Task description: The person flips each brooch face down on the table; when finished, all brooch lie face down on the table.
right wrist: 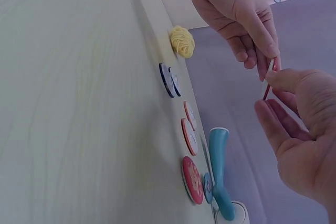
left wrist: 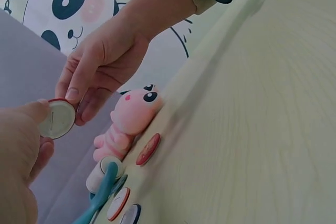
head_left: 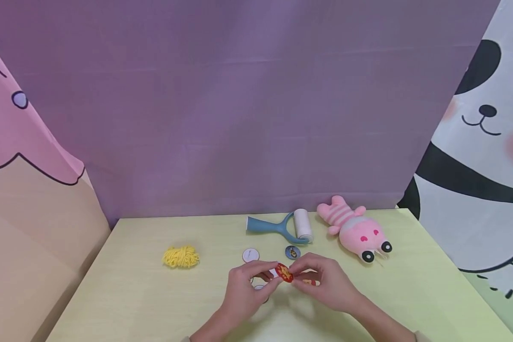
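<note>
A round red button badge [head_left: 284, 272] with a yellow design is held up over the table between both hands. The left hand [head_left: 250, 287] pinches its left side between thumb and fingers. At the opposite edge, the thumb and fingers of the right hand [head_left: 327, 282] grip it. The left wrist view shows the white back of the badge [left wrist: 58, 119] with a thin pin across it. Below the hands lie other badges: a red one [right wrist: 192, 180] face up, white-backed ones with red rims [right wrist: 189, 136], and dark-rimmed ones [right wrist: 166, 80], partly hidden by the left hand in the head view.
Toward the back lie a blue-handled lint roller [head_left: 267, 225] and a pink plush toy [head_left: 359, 230] with striped legs. A small blue badge [head_left: 292, 252] sits in front of the roller, near a white-backed badge [head_left: 251, 255]. Yellow yarn [head_left: 181, 257] lies at left.
</note>
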`<state>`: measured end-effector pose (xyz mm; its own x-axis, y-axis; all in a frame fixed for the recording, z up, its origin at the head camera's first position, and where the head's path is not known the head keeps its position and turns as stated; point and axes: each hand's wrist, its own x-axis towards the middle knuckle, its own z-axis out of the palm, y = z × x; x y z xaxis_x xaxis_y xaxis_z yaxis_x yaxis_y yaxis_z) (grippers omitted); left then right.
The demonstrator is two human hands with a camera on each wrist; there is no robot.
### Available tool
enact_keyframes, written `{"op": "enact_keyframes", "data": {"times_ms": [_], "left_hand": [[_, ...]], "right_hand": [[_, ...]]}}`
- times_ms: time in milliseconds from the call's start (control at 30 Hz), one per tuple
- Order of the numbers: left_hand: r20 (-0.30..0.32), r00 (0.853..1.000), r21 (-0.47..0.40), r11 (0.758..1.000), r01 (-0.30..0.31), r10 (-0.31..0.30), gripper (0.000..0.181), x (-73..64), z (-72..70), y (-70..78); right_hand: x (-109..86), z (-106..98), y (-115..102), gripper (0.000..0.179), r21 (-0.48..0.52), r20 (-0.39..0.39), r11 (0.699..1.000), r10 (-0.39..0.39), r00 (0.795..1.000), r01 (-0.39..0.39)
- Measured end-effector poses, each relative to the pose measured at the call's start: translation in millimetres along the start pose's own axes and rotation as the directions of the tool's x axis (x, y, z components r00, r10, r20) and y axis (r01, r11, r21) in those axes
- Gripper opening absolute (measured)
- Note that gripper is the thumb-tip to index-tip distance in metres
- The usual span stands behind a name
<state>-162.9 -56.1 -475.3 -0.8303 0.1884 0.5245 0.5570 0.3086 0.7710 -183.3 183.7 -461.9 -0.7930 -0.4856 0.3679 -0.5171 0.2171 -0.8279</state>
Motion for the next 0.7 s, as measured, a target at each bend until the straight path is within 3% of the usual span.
{"op": "enact_keyframes", "data": {"times_ms": [533,700], "left_hand": [[-0.095,0.995,-0.005,0.999,-0.044,0.043,0.025,3.8,-1.6,4.5],[-0.113,0.993,-0.012,0.999,-0.046,0.044,0.023,3.4,-0.7,4.5]], "right_hand": [[1.8,2,-14,0.021,0.061,-0.054,0.992,-0.106,0.993,0.11],[1.3,2,-17,0.018,0.072,-0.068,0.993,-0.091,0.993,0.096]]}}
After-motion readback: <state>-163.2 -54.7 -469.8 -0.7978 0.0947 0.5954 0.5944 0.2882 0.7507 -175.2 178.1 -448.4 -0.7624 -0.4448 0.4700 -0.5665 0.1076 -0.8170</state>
